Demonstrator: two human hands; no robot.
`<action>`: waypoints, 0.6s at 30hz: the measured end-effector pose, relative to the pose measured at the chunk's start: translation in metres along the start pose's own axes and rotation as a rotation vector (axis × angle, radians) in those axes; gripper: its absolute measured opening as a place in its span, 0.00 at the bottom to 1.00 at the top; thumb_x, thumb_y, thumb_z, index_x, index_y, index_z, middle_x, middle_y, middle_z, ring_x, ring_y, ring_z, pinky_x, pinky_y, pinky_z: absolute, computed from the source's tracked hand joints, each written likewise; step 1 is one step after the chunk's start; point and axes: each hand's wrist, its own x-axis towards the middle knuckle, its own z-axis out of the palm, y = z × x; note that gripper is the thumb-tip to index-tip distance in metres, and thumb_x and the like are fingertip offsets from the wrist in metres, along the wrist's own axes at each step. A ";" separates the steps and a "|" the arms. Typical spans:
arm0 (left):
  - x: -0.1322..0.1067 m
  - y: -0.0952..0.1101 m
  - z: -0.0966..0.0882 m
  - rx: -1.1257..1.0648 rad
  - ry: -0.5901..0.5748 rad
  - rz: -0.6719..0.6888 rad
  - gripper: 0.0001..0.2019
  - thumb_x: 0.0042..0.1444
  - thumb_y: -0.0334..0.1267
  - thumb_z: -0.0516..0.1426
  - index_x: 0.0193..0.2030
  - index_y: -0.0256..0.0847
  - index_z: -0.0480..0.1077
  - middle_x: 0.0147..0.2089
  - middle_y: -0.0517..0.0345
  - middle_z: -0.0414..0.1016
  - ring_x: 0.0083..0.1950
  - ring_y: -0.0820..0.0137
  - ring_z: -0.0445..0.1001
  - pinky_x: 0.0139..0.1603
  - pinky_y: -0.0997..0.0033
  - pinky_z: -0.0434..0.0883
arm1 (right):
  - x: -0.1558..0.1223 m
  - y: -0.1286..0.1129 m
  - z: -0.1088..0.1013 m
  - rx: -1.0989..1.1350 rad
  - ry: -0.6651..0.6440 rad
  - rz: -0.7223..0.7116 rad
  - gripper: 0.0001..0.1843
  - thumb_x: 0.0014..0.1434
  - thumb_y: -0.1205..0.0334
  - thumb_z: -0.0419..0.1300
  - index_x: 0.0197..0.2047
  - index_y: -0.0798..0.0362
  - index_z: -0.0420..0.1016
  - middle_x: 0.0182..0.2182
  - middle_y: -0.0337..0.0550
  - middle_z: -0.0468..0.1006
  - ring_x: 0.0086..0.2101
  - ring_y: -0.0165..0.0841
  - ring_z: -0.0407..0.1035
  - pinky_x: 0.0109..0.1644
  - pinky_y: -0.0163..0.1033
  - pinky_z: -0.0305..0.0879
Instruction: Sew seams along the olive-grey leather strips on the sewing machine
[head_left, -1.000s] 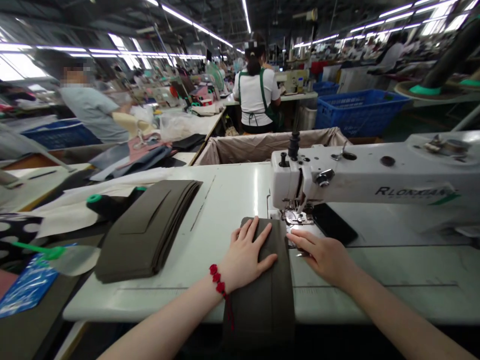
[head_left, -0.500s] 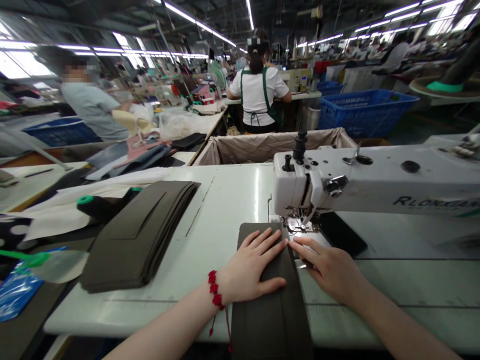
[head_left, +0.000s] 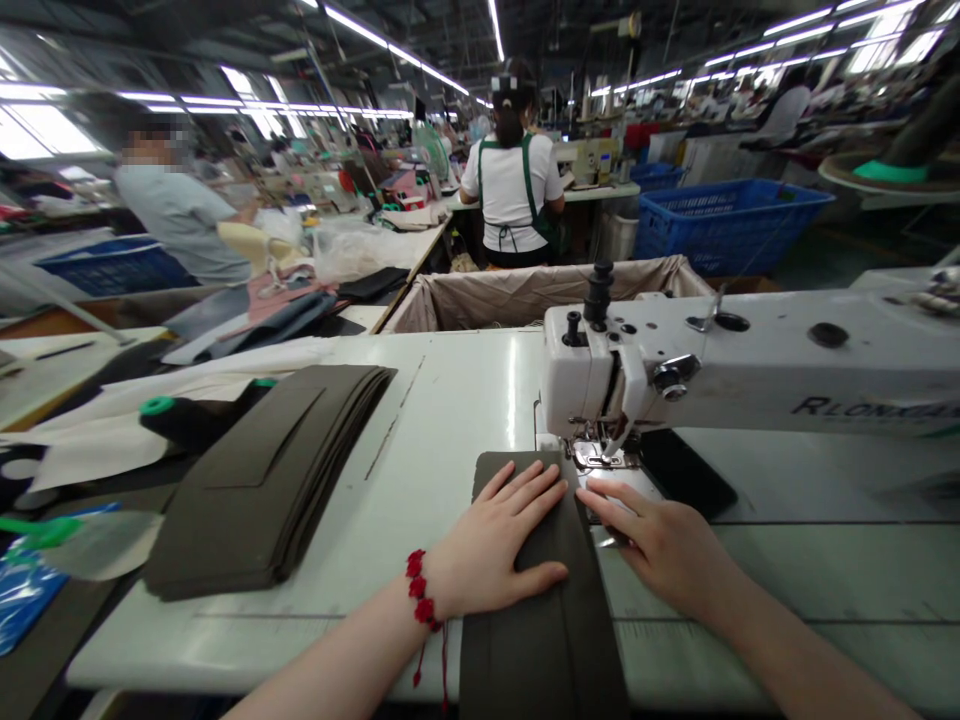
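Note:
A dark olive-grey fabric panel (head_left: 540,630) lies lengthwise on the sewing table, its far end just left of the presser foot (head_left: 609,455). My left hand (head_left: 499,545) rests flat on top of it, fingers spread and thumb out to the right. A red braided bracelet (head_left: 421,590) is on that wrist. Beside the panel's right edge, my right hand (head_left: 652,535) has its fingers stretched toward the edge, fingertips at or very near it; its thumb is mostly hidden. The white sewing machine (head_left: 735,365) stands over the table just beyond my right hand.
At the left lies a stack of similar fabric panels (head_left: 262,480), with a black thread cone (head_left: 184,420) behind it. A dark phone (head_left: 686,475) lies under the machine arm. Behind the table is a cloth-lined bin (head_left: 480,298). A person (head_left: 514,190) sits farther back; another (head_left: 172,215) is at left.
The view has shifted slightly, so the stack sits a little lower and farther left. Both hands keep nearly the same place on and beside the panel.

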 end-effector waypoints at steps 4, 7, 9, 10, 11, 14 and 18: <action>0.000 0.000 0.000 0.004 -0.007 -0.007 0.40 0.58 0.58 0.55 0.72 0.47 0.44 0.73 0.57 0.44 0.73 0.58 0.42 0.73 0.50 0.41 | 0.000 0.000 0.000 0.000 -0.006 0.007 0.37 0.56 0.74 0.51 0.67 0.42 0.57 0.65 0.37 0.60 0.47 0.37 0.72 0.50 0.43 0.70; 0.000 0.000 0.000 0.019 -0.023 -0.012 0.40 0.59 0.58 0.54 0.72 0.47 0.42 0.74 0.58 0.43 0.74 0.60 0.41 0.73 0.50 0.40 | 0.000 0.001 0.000 0.003 -0.002 0.007 0.37 0.55 0.74 0.51 0.67 0.42 0.57 0.65 0.38 0.60 0.48 0.37 0.72 0.50 0.43 0.70; 0.000 0.000 0.001 0.026 -0.031 -0.007 0.40 0.59 0.58 0.54 0.72 0.46 0.42 0.74 0.59 0.42 0.74 0.61 0.41 0.73 0.50 0.40 | 0.000 0.001 0.000 0.000 0.005 0.005 0.37 0.55 0.74 0.52 0.66 0.41 0.57 0.65 0.38 0.61 0.47 0.36 0.72 0.50 0.43 0.70; 0.000 0.000 0.001 0.027 -0.033 -0.003 0.40 0.59 0.58 0.54 0.72 0.46 0.42 0.74 0.59 0.42 0.74 0.61 0.41 0.73 0.50 0.40 | 0.000 0.001 0.000 -0.001 0.007 0.003 0.37 0.55 0.74 0.52 0.66 0.41 0.58 0.65 0.38 0.61 0.47 0.36 0.73 0.49 0.43 0.70; 0.000 -0.001 0.001 0.026 -0.031 0.001 0.41 0.59 0.57 0.55 0.72 0.46 0.42 0.74 0.58 0.42 0.74 0.60 0.41 0.73 0.50 0.40 | 0.000 0.000 0.000 -0.004 0.010 0.002 0.37 0.55 0.74 0.52 0.66 0.41 0.58 0.64 0.38 0.62 0.46 0.36 0.73 0.49 0.43 0.71; 0.001 -0.002 0.000 0.017 -0.018 0.007 0.41 0.58 0.57 0.56 0.72 0.45 0.44 0.74 0.57 0.44 0.74 0.59 0.42 0.73 0.49 0.41 | 0.000 0.000 0.000 -0.015 0.013 -0.002 0.37 0.55 0.74 0.52 0.66 0.42 0.58 0.64 0.39 0.62 0.45 0.37 0.73 0.47 0.43 0.71; 0.001 -0.002 -0.001 0.018 -0.015 0.002 0.40 0.58 0.57 0.56 0.71 0.45 0.45 0.73 0.57 0.44 0.73 0.60 0.42 0.73 0.49 0.41 | 0.000 0.001 0.001 -0.018 -0.001 0.001 0.37 0.55 0.74 0.52 0.67 0.41 0.56 0.64 0.38 0.61 0.46 0.37 0.73 0.47 0.44 0.71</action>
